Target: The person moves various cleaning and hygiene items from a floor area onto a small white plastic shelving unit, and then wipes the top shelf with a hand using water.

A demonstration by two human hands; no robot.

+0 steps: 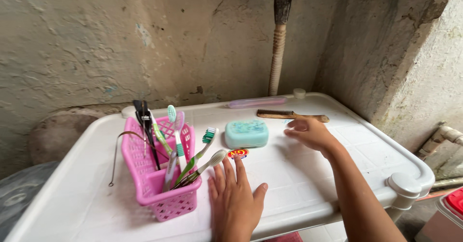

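My left hand [235, 199] lies flat on the white plastic table [337, 174], fingers spread, just right of a pink plastic basket [144, 174]. The basket holds several toothbrushes [179, 136] and a black comb-like tool [144, 121]. My right hand [308, 132] hovers open above the table, close to a brown wooden comb [289, 115]. A teal soap box [246, 133] sits between the hands, with a small round red and yellow sticker [238, 153] in front of it.
A translucent pink toothbrush case [256, 102] lies at the table's far edge. A corrugated drain pipe [277, 54] runs down the rough grey wall behind. Pipes [441, 138] and a red-lidded container [451, 213] are at the right.
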